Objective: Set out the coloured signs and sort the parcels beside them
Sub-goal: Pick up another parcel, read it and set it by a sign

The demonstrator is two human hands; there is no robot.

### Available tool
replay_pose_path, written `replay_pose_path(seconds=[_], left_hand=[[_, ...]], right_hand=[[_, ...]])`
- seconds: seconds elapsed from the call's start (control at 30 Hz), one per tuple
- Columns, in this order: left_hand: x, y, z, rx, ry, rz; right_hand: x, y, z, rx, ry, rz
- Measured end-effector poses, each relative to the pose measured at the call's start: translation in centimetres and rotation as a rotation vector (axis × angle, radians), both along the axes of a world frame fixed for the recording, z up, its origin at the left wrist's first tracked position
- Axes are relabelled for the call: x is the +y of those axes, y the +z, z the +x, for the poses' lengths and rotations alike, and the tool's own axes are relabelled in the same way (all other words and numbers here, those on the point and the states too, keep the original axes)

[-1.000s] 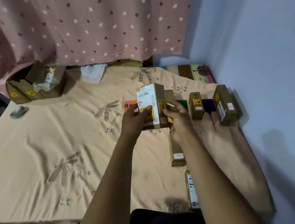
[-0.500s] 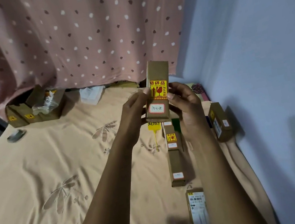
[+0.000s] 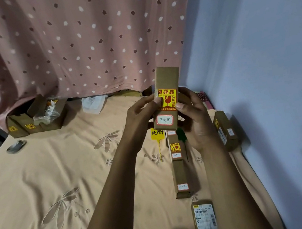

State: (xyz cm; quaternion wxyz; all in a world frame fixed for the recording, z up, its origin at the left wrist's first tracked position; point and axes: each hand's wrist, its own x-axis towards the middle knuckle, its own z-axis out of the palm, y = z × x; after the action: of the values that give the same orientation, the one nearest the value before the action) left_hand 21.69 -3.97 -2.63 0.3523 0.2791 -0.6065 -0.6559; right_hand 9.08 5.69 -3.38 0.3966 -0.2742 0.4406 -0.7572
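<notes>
Parcel held upright over bed; left hand and right hand both pinch its long sides. Stiff cardboard, probably light, fragile sticker: grip sides gently, no squeezing.

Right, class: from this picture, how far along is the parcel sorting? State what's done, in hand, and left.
Done: yellow sign and green sign lie on the bedsheet, a row of parcels between them. In hand: left hand and right hand grip a labelled parcel. Left: placing it, and probably the barcode parcel nearest the camera.
</notes>
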Motion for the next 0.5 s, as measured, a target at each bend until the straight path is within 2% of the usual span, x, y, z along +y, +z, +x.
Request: replay_pose_path(seconds=[0.23,0.5], left_hand=[[-0.1,0.3,-0.4,-0.060,-0.022,-0.037],[0.5,0.6,-1.6,-0.067,-0.014,0.027]], right_hand=[[0.4,-0.1,-0.9,0.050,-0.006,0.013],[0.2,-0.6,-1.3,0.101,-0.016,0.035]])
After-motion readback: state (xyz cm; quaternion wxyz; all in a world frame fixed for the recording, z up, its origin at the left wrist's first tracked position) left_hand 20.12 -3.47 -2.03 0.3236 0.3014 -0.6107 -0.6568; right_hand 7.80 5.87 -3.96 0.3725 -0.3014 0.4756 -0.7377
